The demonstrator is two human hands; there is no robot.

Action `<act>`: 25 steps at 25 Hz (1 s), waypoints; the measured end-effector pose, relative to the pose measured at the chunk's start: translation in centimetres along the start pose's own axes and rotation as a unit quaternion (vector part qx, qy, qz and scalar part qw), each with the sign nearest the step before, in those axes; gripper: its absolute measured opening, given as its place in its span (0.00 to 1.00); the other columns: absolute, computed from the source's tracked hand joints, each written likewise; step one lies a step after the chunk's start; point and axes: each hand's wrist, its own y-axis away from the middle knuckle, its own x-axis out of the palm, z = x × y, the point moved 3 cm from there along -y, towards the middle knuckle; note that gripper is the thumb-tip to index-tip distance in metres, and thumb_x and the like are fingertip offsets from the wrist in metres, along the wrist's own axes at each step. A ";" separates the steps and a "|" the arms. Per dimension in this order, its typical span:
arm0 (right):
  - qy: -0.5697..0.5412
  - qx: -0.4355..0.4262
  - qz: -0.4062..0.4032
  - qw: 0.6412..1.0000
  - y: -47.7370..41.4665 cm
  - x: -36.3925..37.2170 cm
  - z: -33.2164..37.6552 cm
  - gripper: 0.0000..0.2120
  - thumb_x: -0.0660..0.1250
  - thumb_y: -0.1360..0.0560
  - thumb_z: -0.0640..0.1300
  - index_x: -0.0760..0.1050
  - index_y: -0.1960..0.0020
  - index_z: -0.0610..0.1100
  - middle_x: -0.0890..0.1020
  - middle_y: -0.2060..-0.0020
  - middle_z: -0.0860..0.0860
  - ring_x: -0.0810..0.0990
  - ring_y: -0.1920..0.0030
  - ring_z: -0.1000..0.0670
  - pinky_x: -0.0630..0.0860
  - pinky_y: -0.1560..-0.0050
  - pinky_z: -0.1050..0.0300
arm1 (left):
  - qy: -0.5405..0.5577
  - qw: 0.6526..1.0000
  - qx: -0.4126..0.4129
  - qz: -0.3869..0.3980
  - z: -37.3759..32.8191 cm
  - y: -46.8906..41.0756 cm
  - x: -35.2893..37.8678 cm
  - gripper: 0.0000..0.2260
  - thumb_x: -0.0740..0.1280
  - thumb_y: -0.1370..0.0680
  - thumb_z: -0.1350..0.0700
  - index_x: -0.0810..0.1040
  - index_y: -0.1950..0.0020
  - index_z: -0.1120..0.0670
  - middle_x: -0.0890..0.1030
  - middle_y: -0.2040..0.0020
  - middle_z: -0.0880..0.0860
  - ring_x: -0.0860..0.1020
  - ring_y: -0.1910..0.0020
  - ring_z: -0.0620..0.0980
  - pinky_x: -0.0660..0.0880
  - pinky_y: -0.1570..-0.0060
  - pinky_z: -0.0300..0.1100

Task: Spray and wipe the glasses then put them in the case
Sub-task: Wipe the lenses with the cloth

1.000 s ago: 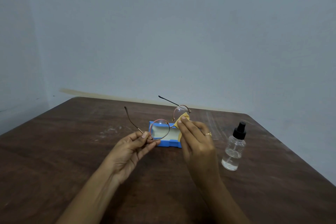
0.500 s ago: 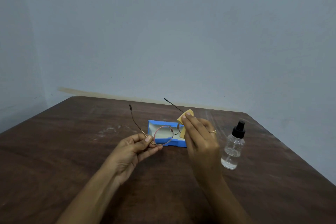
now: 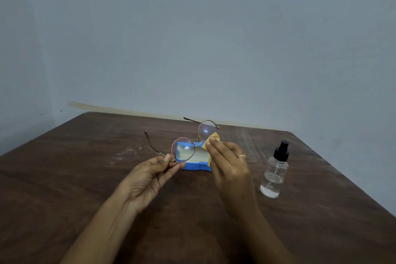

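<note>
Round thin-framed glasses (image 3: pixel 184 149) hang above the table with both temples unfolded. My left hand (image 3: pixel 150 176) pinches the frame at the left hinge. My right hand (image 3: pixel 229 167) holds a small yellow cloth (image 3: pixel 211 142) against the lower edge of the right lens (image 3: pixel 206 130). An open blue case (image 3: pixel 194 166) with a pale lining lies on the table right behind and below the glasses, partly hidden by my right hand.
A clear spray bottle (image 3: pixel 274 174) with a black pump top stands upright to the right of my right hand. The dark wooden table (image 3: pixel 75 178) ends at a pale wall behind; its right edge runs diagonally close to the bottle.
The glasses have tilted so the right lens stands higher, and the cloth has slid to that lens's lower edge. My left hand keeps its pinch on the hinge.
</note>
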 end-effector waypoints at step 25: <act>0.026 0.052 -0.031 0.998 -0.4 -0.7 -1.1 0.15 0.59 0.28 0.34 0.78 0.44 0.37 0.83 0.48 0.45 0.73 0.51 0.50 0.69 0.47 0.63 | -0.100 0.995 -0.023 0.019 1.0 -0.2 -0.2 0.09 0.58 0.24 0.68 0.74 0.63 0.66 0.82 0.71 0.60 0.83 0.68 0.51 0.80 0.69 0.35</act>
